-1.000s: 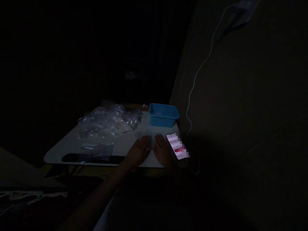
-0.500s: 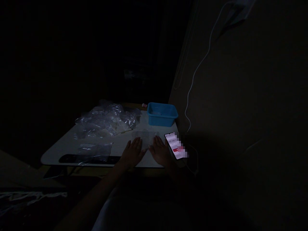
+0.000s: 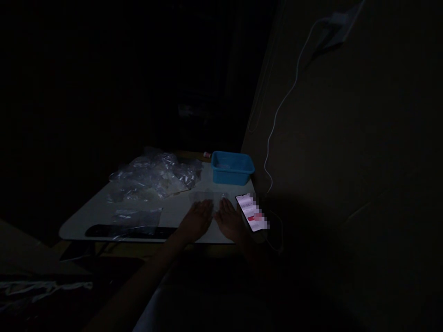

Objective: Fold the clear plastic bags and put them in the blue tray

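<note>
A clear plastic bag (image 3: 204, 196) lies flat on the white table (image 3: 180, 210) in front of me. My left hand (image 3: 197, 220) rests on its near left part, palm down, fingers stretched out and slightly blurred. Beside it, my right hand (image 3: 228, 218) lies flat on the bag's near right part, fingers extended. The hands are close together with a narrow gap between them. Much of the bag's near side is hidden under them. Another flat clear plastic bag (image 3: 138, 217) lies to the left, partly over a dark slot (image 3: 97, 230) along the table's front edge.
A heap of crumpled clear plastic (image 3: 152, 173) covers the table's back left. At the back right stands a blue basin (image 3: 231, 177) with something clear inside. A lit phone (image 3: 249, 212) lies right of my hands. A white cable (image 3: 276, 113) hangs along the wall. The room is dark.
My left hand has slid to the right, closer to my right hand, over the bag. My right hand stays nearly in place. The view has shifted slightly.
</note>
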`<state>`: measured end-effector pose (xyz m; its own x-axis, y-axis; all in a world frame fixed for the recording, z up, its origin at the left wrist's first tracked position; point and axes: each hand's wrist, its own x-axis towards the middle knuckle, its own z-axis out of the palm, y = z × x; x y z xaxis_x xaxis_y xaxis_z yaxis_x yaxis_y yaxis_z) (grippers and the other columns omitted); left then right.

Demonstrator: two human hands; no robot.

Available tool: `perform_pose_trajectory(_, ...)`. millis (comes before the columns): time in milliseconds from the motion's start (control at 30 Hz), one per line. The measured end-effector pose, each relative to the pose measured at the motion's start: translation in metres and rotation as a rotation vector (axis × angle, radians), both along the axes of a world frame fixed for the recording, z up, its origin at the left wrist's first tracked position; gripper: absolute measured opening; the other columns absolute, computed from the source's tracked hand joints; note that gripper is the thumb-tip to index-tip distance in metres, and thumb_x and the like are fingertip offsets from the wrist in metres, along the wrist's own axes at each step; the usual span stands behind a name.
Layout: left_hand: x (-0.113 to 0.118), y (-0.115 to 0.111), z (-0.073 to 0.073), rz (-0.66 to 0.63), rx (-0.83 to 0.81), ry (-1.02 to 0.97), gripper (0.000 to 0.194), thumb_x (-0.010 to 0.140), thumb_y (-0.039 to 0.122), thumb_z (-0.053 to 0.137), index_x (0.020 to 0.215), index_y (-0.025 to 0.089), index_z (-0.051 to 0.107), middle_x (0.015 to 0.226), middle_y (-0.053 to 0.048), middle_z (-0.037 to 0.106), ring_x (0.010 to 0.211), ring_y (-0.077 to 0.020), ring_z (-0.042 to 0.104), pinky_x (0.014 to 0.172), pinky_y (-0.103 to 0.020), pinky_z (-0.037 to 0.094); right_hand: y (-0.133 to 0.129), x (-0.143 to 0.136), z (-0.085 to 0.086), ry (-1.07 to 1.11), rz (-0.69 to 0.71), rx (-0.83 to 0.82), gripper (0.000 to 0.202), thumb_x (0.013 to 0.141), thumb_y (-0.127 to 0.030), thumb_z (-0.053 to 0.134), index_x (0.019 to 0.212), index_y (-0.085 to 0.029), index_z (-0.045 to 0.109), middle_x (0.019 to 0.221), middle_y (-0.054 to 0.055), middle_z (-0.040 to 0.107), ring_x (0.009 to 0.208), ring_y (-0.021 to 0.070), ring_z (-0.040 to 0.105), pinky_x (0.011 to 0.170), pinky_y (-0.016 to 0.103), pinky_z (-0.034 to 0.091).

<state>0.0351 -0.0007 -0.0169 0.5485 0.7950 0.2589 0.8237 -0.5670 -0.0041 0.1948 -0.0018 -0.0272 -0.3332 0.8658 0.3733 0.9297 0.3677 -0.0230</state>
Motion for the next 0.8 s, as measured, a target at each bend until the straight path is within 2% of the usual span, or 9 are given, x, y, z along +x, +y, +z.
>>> perform_pose_trajectory(100, 0.009, 0.000, -0.003, -0.115, -0.059, 0.019, 0.045, 0.087, 0.028, 0.026, 0.125, 0.008, 0.039, 0.133, -0.014, 0.037, 0.125, -0.0206, 0.030, 0.102, -0.039, 0.021, -0.003, -0.001, 0.004, -0.005, 0.000, -0.002, 0.048, 0.090, -0.037, 0.022, 0.123, -0.009, 0.043, 0.132, 0.015, 0.037, 0.125, 0.0243, 0.027, 0.100, 0.050, 0.017)
perform_pose_trajectory(233, 0.008, -0.001, -0.009, -0.109, -0.050, -0.016, 0.045, 0.087, 0.035, 0.028, 0.126, 0.014, 0.038, 0.134, -0.012, 0.036, 0.125, -0.0204, 0.029, 0.102, -0.042, 0.020, -0.004, -0.001, 0.005, -0.012, 0.005, -0.016, 0.045, 0.090, -0.036, 0.023, 0.121, -0.012, 0.046, 0.132, 0.014, 0.038, 0.125, 0.0244, 0.027, 0.099, 0.051, 0.017)
perform_pose_trajectory(433, -0.001, -0.001, -0.011, -0.070, -0.044, -0.059, 0.048, 0.087, 0.042, 0.025, 0.125, 0.017, 0.040, 0.134, -0.011, 0.037, 0.125, -0.0217, 0.029, 0.100, -0.044, 0.021, 0.000, 0.000, 0.001, 0.000, -0.005, -0.001, 0.049, 0.090, -0.038, 0.023, 0.125, -0.008, 0.040, 0.132, 0.016, 0.036, 0.125, 0.0245, 0.027, 0.100, 0.051, 0.018)
perform_pose_trajectory(567, -0.003, 0.001, -0.015, -0.008, -0.023, -0.085, 0.047, 0.088, 0.037, 0.021, 0.126, 0.015, 0.040, 0.134, -0.012, 0.037, 0.125, -0.0207, 0.029, 0.100, -0.041, 0.023, 0.000, 0.000, -0.001, 0.012, -0.011, -0.003, 0.051, 0.089, -0.040, 0.023, 0.127, -0.009, 0.038, 0.133, 0.015, 0.036, 0.125, 0.0242, 0.027, 0.101, 0.050, 0.016)
perform_pose_trajectory(800, -0.007, 0.003, -0.013, 0.244, 0.009, -0.066, 0.049, 0.087, 0.032, 0.023, 0.126, 0.007, 0.038, 0.134, -0.016, 0.035, 0.124, -0.0257, 0.031, 0.098, -0.045, 0.025, 0.002, -0.001, -0.004, 0.024, -0.016, -0.005, 0.052, 0.089, -0.042, 0.022, 0.126, -0.008, 0.039, 0.132, 0.016, 0.036, 0.125, 0.0234, 0.027, 0.101, 0.049, 0.013)
